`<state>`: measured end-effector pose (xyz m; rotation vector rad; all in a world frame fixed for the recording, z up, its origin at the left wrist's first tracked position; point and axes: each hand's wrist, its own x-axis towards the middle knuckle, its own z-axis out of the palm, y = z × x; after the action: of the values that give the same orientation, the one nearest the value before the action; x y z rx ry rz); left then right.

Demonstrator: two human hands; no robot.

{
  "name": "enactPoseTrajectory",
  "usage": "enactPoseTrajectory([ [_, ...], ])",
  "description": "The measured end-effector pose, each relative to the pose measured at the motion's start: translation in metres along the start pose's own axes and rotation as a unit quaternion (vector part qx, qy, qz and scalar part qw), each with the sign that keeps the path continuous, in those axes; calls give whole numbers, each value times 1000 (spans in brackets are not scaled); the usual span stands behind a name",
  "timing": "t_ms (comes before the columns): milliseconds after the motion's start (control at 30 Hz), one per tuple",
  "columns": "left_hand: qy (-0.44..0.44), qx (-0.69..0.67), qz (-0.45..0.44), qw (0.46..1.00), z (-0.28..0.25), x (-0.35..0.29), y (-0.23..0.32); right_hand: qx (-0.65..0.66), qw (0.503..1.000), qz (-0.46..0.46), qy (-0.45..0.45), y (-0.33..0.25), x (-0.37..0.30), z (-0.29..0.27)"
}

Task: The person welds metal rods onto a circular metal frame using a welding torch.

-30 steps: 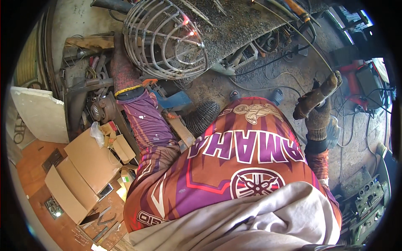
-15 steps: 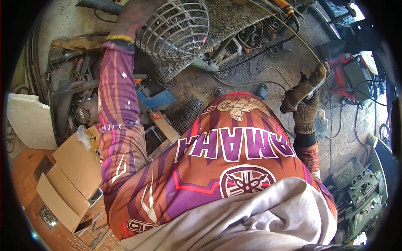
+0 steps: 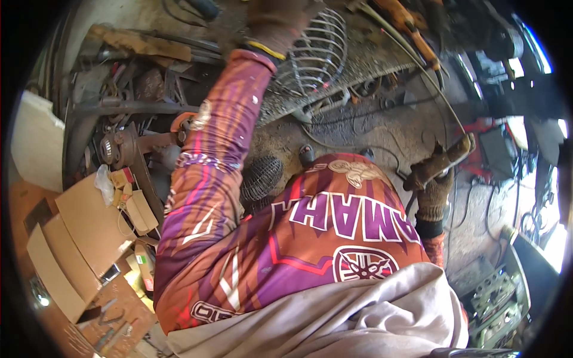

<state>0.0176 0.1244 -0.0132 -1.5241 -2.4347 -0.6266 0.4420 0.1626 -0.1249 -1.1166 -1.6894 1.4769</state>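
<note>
My left hand (image 3: 277, 24), in a dark brown glove with a yellow cuff edge, reaches over the workbench (image 3: 373, 56) at the top of the view. Its fingers are blurred and partly cut off. Beside it on the bench lies a rounded wire cage (image 3: 322, 48) of spaced bent rods; whether the hand touches it I cannot tell. My right hand (image 3: 433, 179), in a worn brown glove, is closed around the near end of a long thin rod (image 3: 421, 68), off to the right of my body. The rod slants up and left to the bench.
An orange-handled tool (image 3: 412, 30) with a cable lies at the bench's right. A second wire cage (image 3: 262, 178) stands on the floor near my feet. Cardboard boxes (image 3: 95, 230) and metal scrap crowd the left. A green machine (image 3: 495, 298) stands at lower right; cables cross the floor.
My left hand and forearm have swung right and farther up, across the left part of the wire cage. The whole view has shifted somewhat. My right hand still holds the rod.
</note>
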Motion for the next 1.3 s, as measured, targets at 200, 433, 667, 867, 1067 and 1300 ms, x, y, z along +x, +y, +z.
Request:
enactPoseTrajectory([
  [200,168,-17,85,982,-18,-48,-21,12,999,-36,-15,-8,7,6],
  [433,16,-60,-190,980,-19,-99,-126,87,993,-75,3,-33,-9,34],
  [667,-141,122,-207,961,26,-38,-203,119,990,-59,48,-38,-38,60],
  [867,-166,195,-104,961,98,-22,-252,43,993,-34,109,-28,-76,68],
  [1067,-214,188,-103,953,61,-30,-225,99,984,3,150,-12,-96,75],
  [1300,-152,86,-223,959,-4,-111,-237,152,981,34,115,-12,-88,72],
])
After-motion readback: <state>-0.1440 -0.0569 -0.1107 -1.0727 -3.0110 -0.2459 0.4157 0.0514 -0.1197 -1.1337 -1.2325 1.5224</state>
